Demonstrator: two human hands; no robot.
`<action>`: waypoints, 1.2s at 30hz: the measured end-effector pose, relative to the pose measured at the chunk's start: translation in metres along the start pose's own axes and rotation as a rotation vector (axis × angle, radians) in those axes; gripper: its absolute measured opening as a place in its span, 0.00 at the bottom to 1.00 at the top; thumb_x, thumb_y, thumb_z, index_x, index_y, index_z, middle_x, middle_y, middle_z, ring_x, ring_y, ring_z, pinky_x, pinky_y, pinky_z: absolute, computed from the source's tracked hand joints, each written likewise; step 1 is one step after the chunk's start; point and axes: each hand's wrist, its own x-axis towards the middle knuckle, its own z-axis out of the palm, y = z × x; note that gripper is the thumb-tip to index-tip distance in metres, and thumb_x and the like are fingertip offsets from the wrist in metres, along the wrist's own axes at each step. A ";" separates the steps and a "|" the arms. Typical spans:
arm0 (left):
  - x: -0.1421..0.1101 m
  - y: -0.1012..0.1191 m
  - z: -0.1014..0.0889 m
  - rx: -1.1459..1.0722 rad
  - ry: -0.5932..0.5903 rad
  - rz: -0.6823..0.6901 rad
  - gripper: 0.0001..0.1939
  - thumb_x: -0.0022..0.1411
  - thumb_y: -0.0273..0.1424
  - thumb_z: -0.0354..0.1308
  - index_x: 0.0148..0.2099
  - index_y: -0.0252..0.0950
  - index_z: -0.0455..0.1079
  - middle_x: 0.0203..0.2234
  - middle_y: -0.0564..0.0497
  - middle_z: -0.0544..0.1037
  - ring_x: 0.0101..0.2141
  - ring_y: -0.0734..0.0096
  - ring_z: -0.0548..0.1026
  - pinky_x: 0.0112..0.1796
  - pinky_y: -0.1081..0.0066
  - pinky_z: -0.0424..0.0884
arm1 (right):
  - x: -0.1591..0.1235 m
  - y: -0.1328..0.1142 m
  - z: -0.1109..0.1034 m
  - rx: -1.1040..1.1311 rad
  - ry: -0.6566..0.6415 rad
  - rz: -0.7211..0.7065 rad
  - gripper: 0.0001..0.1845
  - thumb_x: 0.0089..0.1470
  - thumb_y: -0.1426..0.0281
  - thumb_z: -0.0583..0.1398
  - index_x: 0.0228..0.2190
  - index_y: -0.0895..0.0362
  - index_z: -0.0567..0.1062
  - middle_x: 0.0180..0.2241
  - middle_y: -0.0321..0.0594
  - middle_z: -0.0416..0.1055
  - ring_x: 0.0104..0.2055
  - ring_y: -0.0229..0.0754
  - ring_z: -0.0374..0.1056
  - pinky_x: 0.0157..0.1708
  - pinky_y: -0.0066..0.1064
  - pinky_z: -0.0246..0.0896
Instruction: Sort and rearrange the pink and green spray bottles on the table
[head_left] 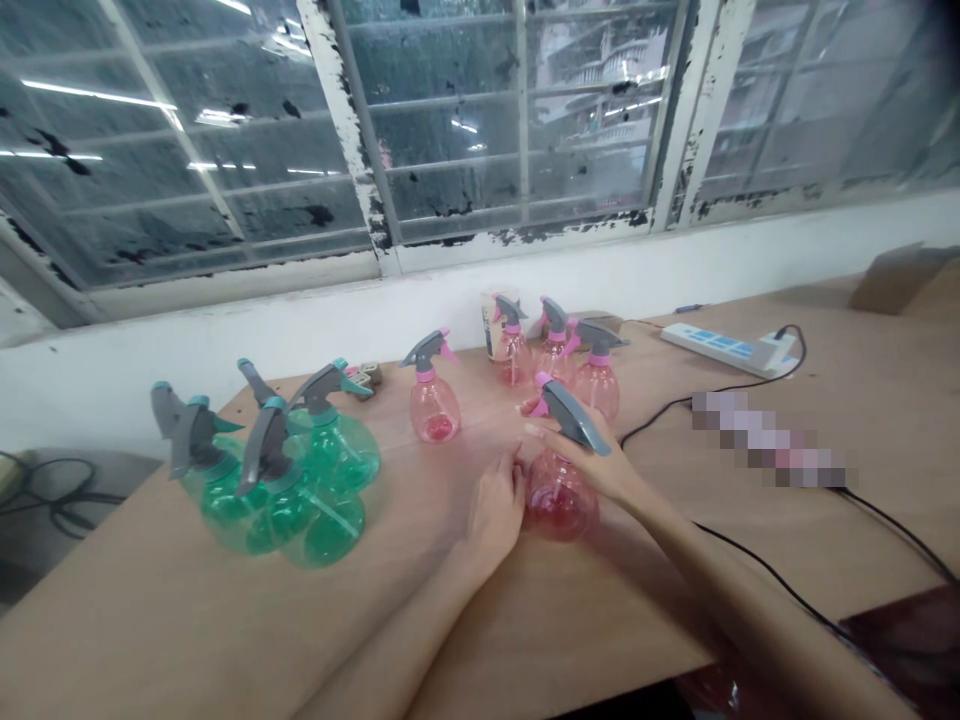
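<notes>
Handling step: right hand (613, 472) grips nearest pink bottle (561, 510) at neck; left hand (496, 505) curls beside it, contact unclear. Moving it likely requires steady support.

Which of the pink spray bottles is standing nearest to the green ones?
The pink spray bottle standing alone, right of the green spray bottles. The other four are farther right: three near the wall, one by the left hand and right hand.

soft light, blurry stretched edges
</notes>
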 end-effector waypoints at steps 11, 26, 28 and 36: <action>0.000 -0.003 0.001 -0.014 -0.005 0.031 0.19 0.65 0.28 0.43 0.56 0.36 0.63 0.41 0.45 0.78 0.41 0.63 0.76 0.45 0.61 0.70 | -0.002 -0.007 -0.006 -0.118 0.029 0.009 0.05 0.50 0.68 0.60 0.28 0.55 0.69 0.24 0.32 0.65 0.26 0.38 0.63 0.27 0.30 0.60; 0.025 -0.024 -0.033 0.052 0.546 -0.168 0.15 0.60 0.32 0.56 0.47 0.36 0.58 0.45 0.45 0.62 0.44 0.60 0.70 0.47 0.56 0.67 | -0.001 -0.009 0.001 -0.084 0.034 0.034 0.15 0.49 0.62 0.64 0.38 0.54 0.71 0.36 0.38 0.72 0.34 0.42 0.68 0.36 0.34 0.64; 0.033 -0.035 -0.041 0.071 0.648 -0.207 0.19 0.57 0.33 0.60 0.46 0.36 0.56 0.43 0.46 0.62 0.47 0.58 0.67 0.49 0.54 0.66 | -0.001 -0.011 0.003 -0.099 0.074 0.044 0.17 0.48 0.60 0.64 0.38 0.54 0.71 0.35 0.38 0.71 0.30 0.39 0.66 0.34 0.32 0.63; 0.044 -0.048 -0.045 0.066 0.756 -0.250 0.33 0.50 0.37 0.67 0.52 0.36 0.53 0.46 0.44 0.60 0.52 0.54 0.64 0.50 0.53 0.64 | -0.002 -0.014 0.006 -0.158 0.134 0.057 0.19 0.49 0.57 0.63 0.39 0.55 0.71 0.26 0.34 0.66 0.25 0.37 0.59 0.28 0.30 0.57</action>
